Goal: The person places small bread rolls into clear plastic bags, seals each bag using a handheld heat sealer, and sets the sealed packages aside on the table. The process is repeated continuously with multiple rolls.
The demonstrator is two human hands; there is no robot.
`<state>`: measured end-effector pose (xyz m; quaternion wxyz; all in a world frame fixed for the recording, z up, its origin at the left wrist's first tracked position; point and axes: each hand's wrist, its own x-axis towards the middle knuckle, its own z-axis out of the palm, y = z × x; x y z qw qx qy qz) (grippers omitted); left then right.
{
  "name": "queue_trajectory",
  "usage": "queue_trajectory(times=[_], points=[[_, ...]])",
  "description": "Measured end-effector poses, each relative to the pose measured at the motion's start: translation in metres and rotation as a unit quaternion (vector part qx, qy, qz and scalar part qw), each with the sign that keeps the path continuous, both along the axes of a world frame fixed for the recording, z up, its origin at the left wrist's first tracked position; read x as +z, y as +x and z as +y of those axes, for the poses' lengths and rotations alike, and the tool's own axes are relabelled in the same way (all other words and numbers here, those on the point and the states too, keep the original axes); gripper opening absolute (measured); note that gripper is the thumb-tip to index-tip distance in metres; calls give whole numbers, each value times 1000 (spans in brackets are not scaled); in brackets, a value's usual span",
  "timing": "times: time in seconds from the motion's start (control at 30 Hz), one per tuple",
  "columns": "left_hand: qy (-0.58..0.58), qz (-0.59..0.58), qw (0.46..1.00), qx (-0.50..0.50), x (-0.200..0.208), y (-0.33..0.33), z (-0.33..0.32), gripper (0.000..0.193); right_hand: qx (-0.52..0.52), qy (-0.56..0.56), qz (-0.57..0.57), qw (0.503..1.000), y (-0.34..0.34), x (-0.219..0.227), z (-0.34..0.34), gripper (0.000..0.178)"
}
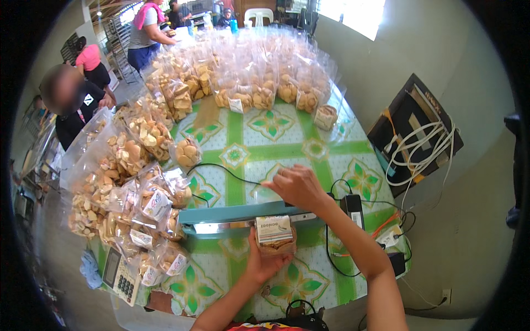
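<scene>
My left hand point(268, 263) is closed around a small clear bag of browned biscuits point(276, 245) with a white and green label on its front. The bag's top end meets the near side of a teal bar sealer point(237, 214), which lies across the table in front of me. Above the sealer's right part hovers my right hand point(297, 186). Its fingers are curled in, the thumb side pointing left; a faint clear patch shows below the fingertips, and I cannot make out what they hold.
Many filled clear bags point(248, 83) crowd the table's far end and left side. A calculator point(122, 278) lies at the near left. Cords and a black power adapter point(351, 211) sit on the right. Other people stand beyond the table at the far left.
</scene>
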<state>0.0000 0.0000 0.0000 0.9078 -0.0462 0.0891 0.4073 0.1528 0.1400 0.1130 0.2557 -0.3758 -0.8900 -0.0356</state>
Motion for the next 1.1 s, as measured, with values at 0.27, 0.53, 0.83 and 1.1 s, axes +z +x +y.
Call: queue_trajectory(times=[0.27,0.53,0.83,1.1], points=[[21,-3,1000,4,9,1,-4,84,-107,-362,-90,922,32,2,1,67],[9,-10,1000,-6,4,0,-1,81,-69,-528,-79,843,33,-3,19,79],[5,4,1000,-8,6,-1,-1,83,-72,-528,-81,842,33,-7,22,81],[3,12,999,-32,0,-4,-6,85,-92,-569,-135,806,27,17,7,84]])
